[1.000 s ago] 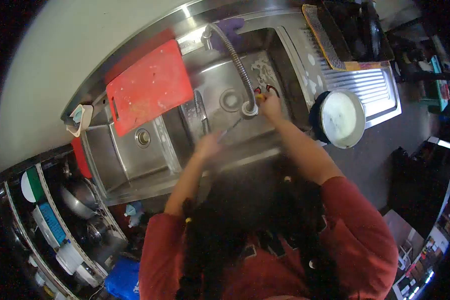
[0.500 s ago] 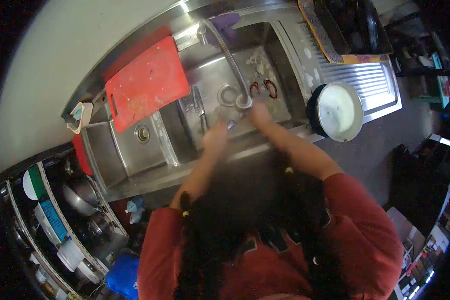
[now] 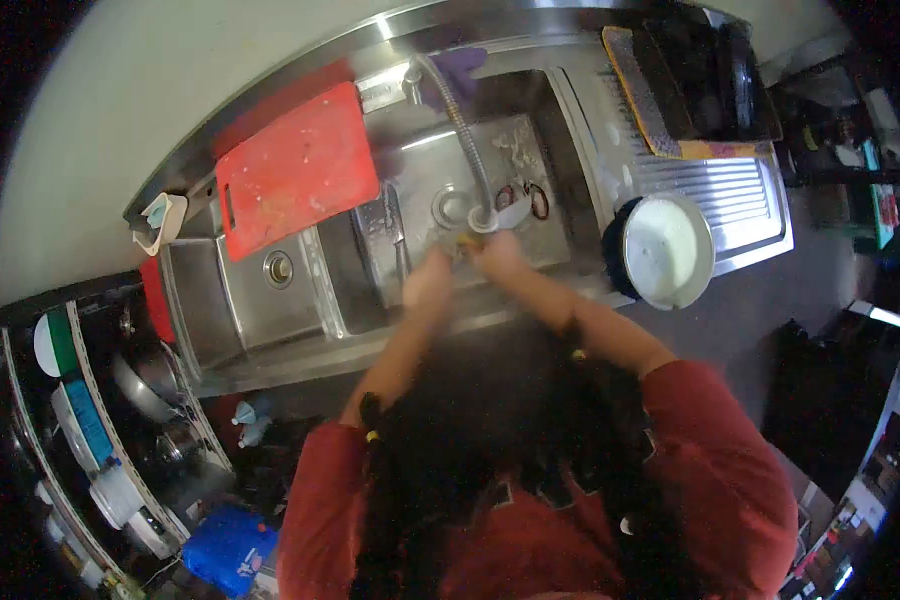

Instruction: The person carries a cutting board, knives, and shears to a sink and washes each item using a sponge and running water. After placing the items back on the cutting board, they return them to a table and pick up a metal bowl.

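My right hand [image 3: 500,258], blurred by motion, is closed over the large sink basin [image 3: 560,245] just below the spray head [image 3: 483,219] of the hose tap. A small yellowish piece [image 3: 470,241] shows at its fingers; I cannot tell what it is. Beyond it a pale flat shape [image 3: 515,212] overlaps the dark red loops of scissors [image 3: 539,201] on the basin floor. My left hand [image 3: 428,285], also smeared, is close beside the right at the basin's near side, its fingers hidden. Left of it a knife [image 3: 396,215] lies in the basin.
A red cutting board [image 3: 300,170] lies across the smaller left basin [image 3: 280,310]. On the right, a pot [image 3: 668,250] with whitish contents stands by the ribbed drainboard [image 3: 745,205]. Dark trays [image 3: 705,90] rest behind it. Shelves with pans [image 3: 145,385] are at lower left.
The view has shifted slightly. My hands stay close together, the right a little lower and nearer the left. The pale flat shape and yellowish piece now show near my right hand.
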The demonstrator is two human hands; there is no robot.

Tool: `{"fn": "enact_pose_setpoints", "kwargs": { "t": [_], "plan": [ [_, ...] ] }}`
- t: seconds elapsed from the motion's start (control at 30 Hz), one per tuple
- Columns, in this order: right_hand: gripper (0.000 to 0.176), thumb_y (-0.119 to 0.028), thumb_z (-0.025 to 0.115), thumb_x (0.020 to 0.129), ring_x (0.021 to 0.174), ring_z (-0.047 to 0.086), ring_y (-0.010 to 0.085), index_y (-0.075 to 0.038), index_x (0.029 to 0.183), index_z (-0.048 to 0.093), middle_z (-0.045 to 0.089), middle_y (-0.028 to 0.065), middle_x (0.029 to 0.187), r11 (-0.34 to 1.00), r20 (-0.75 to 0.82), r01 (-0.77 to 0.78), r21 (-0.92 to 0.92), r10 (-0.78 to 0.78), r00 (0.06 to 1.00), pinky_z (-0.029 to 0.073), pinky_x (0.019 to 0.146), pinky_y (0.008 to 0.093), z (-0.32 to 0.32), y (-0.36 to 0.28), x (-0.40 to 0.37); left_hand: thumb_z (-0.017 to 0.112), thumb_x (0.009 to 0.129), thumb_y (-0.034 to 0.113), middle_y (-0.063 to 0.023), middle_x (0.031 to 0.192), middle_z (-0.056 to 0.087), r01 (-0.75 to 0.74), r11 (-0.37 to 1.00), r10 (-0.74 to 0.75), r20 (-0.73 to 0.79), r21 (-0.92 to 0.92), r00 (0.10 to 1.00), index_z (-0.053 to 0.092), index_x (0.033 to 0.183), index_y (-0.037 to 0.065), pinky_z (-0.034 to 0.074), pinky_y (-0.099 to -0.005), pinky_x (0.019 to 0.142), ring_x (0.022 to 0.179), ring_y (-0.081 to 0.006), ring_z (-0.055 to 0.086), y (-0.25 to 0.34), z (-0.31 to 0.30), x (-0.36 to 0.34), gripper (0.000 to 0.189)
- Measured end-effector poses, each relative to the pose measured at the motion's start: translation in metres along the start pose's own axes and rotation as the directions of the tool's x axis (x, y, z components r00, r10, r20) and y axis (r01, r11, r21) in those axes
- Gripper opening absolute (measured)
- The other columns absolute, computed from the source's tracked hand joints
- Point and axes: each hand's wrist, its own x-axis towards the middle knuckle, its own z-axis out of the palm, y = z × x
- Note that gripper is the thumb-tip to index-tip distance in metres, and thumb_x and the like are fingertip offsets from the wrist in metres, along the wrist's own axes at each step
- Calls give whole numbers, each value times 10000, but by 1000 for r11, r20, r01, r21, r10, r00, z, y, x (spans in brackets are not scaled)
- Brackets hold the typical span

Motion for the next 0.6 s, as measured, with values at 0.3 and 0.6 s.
{"fn": "enact_pose_setpoints", "kwargs": {
  "t": [0.3,0.6],
  "plan": [
    [423,-245,704,753,878,633,343,-3,1086,608,656,197,909,941,-377,-66,332,196,905,490,739,414,-62,70,46,528,785,64,-112,946,538,-123,991,125,-26,52,992,547,1111,122,501,-431,665,771,-330,605,-30,18,-12,331],
    [354,-250,627,834,813,598,299,-14,1091,570,636,164,876,921,-402,280,272,-155,902,469,740,417,59,94,59,543,929,301,-109,984,614,430,662,-227,382,-614,896,558,1157,91,502,-381,696,806,-224,615,-23,58,40,310]
  ]
}}
